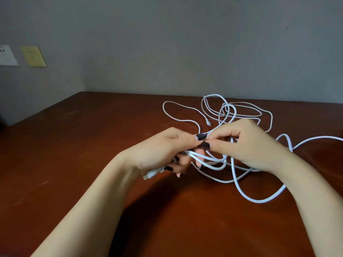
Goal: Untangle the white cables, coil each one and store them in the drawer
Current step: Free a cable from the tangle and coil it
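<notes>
Left hand (163, 151) gripped white cables (259, 202), right hand (246, 143) pinched one strand. Loops lay near far edge of table (83, 145), open wood leftward

Nothing legible shows. Up and far to the left of the fingers (185, 140), a white wall plate (7, 55) and a yellow note (33, 56) carry faint marks, too blurred to read.

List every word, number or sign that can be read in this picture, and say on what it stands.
Nothing can be read.
On the white plate on the wall: dark marks, too blurred.
On the yellow plate beside it: faint marks, too blurred.
On the white cables and the table: no writing.
</notes>
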Demonstrator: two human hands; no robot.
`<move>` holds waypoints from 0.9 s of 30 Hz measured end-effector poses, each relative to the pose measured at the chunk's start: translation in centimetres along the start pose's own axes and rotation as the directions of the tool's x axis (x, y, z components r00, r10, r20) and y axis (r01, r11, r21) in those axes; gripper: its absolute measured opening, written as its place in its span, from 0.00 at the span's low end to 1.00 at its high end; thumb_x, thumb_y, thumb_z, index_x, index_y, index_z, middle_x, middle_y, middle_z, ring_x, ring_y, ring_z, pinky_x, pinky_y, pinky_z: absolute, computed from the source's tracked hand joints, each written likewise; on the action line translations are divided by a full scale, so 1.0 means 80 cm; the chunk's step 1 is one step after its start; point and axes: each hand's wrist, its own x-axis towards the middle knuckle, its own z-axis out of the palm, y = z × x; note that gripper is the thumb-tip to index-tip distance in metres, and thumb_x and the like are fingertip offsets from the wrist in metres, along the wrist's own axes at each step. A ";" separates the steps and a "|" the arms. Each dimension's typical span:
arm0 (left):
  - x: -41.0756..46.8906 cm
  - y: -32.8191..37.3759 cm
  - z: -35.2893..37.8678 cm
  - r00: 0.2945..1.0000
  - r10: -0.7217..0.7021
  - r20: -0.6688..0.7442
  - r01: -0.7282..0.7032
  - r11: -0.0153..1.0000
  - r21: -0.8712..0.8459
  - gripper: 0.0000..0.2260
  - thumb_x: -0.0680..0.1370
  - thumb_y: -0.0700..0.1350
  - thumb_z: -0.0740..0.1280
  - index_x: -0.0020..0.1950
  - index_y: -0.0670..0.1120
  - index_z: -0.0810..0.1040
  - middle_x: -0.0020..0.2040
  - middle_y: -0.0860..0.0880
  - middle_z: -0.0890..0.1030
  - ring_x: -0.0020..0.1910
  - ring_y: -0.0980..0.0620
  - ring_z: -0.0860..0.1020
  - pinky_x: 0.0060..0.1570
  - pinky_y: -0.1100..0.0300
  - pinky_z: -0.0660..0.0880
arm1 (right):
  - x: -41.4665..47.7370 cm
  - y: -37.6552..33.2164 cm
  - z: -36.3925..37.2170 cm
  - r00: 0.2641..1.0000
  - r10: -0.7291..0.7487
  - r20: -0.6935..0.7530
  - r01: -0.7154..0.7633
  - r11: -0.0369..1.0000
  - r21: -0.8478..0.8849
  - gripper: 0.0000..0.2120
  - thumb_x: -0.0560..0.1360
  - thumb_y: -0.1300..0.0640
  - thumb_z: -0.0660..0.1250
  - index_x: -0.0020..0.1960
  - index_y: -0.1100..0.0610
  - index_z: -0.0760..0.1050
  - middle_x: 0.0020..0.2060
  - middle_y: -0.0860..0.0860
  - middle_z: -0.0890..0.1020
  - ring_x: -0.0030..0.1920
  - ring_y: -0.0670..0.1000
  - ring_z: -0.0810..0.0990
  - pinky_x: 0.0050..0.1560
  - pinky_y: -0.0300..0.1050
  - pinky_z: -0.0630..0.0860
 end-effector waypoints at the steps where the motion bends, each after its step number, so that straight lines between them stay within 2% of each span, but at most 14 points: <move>1: 0.001 -0.001 -0.001 1.000 0.015 -0.008 -0.015 1.000 -0.027 0.18 0.80 0.47 0.58 0.33 0.43 0.76 0.23 0.52 0.62 0.20 0.54 0.62 0.24 0.67 0.65 | 0.000 -0.001 0.000 1.000 0.003 0.012 -0.004 1.000 0.005 0.18 0.68 0.34 0.67 0.36 0.47 0.83 0.28 0.52 0.79 0.28 0.53 0.72 0.30 0.48 0.69; 3: 0.002 -0.001 -0.005 0.998 0.038 -0.056 -0.043 0.995 -0.089 0.19 0.80 0.45 0.58 0.30 0.45 0.75 0.22 0.52 0.61 0.19 0.55 0.61 0.24 0.66 0.63 | 0.000 -0.002 -0.001 0.999 0.048 -0.008 -0.047 0.998 0.041 0.23 0.68 0.34 0.61 0.26 0.50 0.76 0.23 0.48 0.68 0.23 0.44 0.63 0.27 0.38 0.62; 5: 0.003 0.001 -0.010 0.983 0.050 -0.176 -0.086 0.975 -0.205 0.19 0.77 0.45 0.58 0.26 0.46 0.75 0.21 0.52 0.60 0.17 0.56 0.60 0.22 0.69 0.64 | 0.000 0.003 -0.005 0.985 0.121 -0.127 -0.111 0.991 0.080 0.23 0.67 0.35 0.58 0.24 0.50 0.76 0.22 0.50 0.64 0.23 0.43 0.62 0.32 0.42 0.64; 7: 0.007 0.002 -0.016 0.946 0.031 -0.323 -0.152 0.922 -0.357 0.21 0.77 0.46 0.57 0.25 0.47 0.75 0.20 0.53 0.59 0.15 0.58 0.59 0.20 0.70 0.64 | -0.001 0.012 -0.011 0.943 0.139 -0.303 -0.115 0.989 0.096 0.18 0.68 0.37 0.62 0.32 0.48 0.82 0.21 0.52 0.69 0.25 0.44 0.69 0.38 0.44 0.70; 9: 0.011 -0.001 -0.023 0.886 -0.029 -0.464 -0.223 0.849 -0.479 0.20 0.81 0.45 0.54 0.31 0.45 0.73 0.20 0.55 0.59 0.16 0.59 0.59 0.22 0.67 0.66 | 0.000 0.020 -0.012 0.906 0.045 -0.420 -0.063 0.998 -0.030 0.03 0.72 0.52 0.72 0.39 0.46 0.83 0.27 0.49 0.79 0.32 0.45 0.76 0.41 0.42 0.73; 11: 0.013 -0.005 -0.031 0.810 -0.078 -0.581 -0.288 0.811 -0.510 0.17 0.83 0.46 0.53 0.36 0.44 0.70 0.21 0.55 0.60 0.17 0.58 0.59 0.25 0.65 0.68 | 0.001 0.020 -0.008 0.890 -0.125 -0.439 -0.001 0.961 -0.277 0.15 0.68 0.67 0.73 0.46 0.49 0.82 0.36 0.47 0.81 0.40 0.46 0.77 0.47 0.30 0.71; 12: 0.014 -0.008 -0.034 0.772 -0.080 -0.631 -0.306 0.823 -0.478 0.17 0.83 0.47 0.53 0.37 0.43 0.70 0.21 0.55 0.60 0.17 0.58 0.60 0.27 0.64 0.68 | 0.001 0.018 -0.003 0.889 -0.182 -0.420 0.027 0.936 -0.350 0.19 0.65 0.70 0.74 0.49 0.50 0.82 0.40 0.46 0.80 0.44 0.45 0.76 0.50 0.27 0.68; 14: 0.015 -0.009 -0.037 0.723 -0.037 -0.690 -0.305 0.879 -0.366 0.18 0.84 0.47 0.52 0.37 0.43 0.71 0.21 0.55 0.61 0.18 0.58 0.60 0.29 0.63 0.68 | 0.003 0.014 0.005 0.912 -0.213 -0.351 0.074 0.926 -0.370 0.27 0.63 0.72 0.75 0.57 0.51 0.80 0.49 0.46 0.77 0.52 0.41 0.73 0.57 0.22 0.62; 16: 0.014 -0.006 -0.033 0.742 0.023 -0.670 -0.284 0.916 -0.283 0.19 0.84 0.46 0.51 0.36 0.44 0.70 0.21 0.55 0.62 0.18 0.58 0.61 0.30 0.62 0.67 | 0.004 0.011 0.013 0.949 -0.171 -0.264 0.071 0.935 -0.348 0.36 0.65 0.69 0.74 0.66 0.45 0.72 0.59 0.43 0.71 0.60 0.34 0.67 0.60 0.20 0.56; 19: 0.010 0.004 -0.018 0.801 0.104 -0.590 -0.256 0.950 -0.180 0.18 0.83 0.44 0.52 0.34 0.45 0.69 0.19 0.55 0.68 0.18 0.61 0.66 0.33 0.59 0.65 | 0.004 0.006 0.028 0.979 -0.095 -0.181 0.026 0.937 -0.349 0.41 0.73 0.58 0.70 0.73 0.35 0.49 0.69 0.35 0.60 0.68 0.33 0.58 0.66 0.24 0.50; 21: 0.009 0.009 -0.010 0.812 0.126 -0.570 -0.259 0.953 -0.158 0.17 0.82 0.44 0.52 0.35 0.45 0.70 0.19 0.56 0.70 0.19 0.62 0.68 0.34 0.59 0.65 | 0.004 0.000 0.035 0.984 -0.005 -0.178 -0.039 0.970 -0.241 0.35 0.77 0.53 0.64 0.74 0.36 0.46 0.65 0.34 0.65 0.65 0.34 0.64 0.65 0.31 0.59; 23: 0.011 0.009 -0.007 0.815 0.136 -0.563 -0.271 0.949 -0.162 0.17 0.82 0.46 0.53 0.36 0.45 0.71 0.20 0.56 0.71 0.20 0.62 0.70 0.35 0.59 0.66 | 0.005 -0.003 0.037 0.968 0.005 -0.252 -0.046 0.986 -0.157 0.27 0.79 0.54 0.60 0.75 0.44 0.56 0.54 0.38 0.77 0.51 0.36 0.76 0.53 0.33 0.70; 25: 0.013 0.006 -0.006 0.815 0.126 -0.566 -0.271 0.946 -0.180 0.17 0.82 0.47 0.53 0.37 0.44 0.71 0.21 0.56 0.72 0.20 0.61 0.70 0.36 0.58 0.67 | 0.007 -0.001 0.040 0.946 -0.027 -0.322 -0.030 0.985 -0.170 0.22 0.80 0.56 0.58 0.73 0.47 0.63 0.42 0.44 0.83 0.38 0.40 0.78 0.41 0.35 0.71; 27: 0.015 0.001 -0.003 0.810 0.117 -0.575 -0.269 0.945 -0.187 0.17 0.82 0.48 0.54 0.38 0.43 0.72 0.22 0.55 0.71 0.21 0.61 0.69 0.35 0.58 0.69 | 0.008 0.002 0.041 0.931 -0.028 -0.365 -0.025 0.990 -0.139 0.19 0.80 0.58 0.57 0.70 0.46 0.67 0.36 0.45 0.83 0.37 0.41 0.79 0.43 0.35 0.73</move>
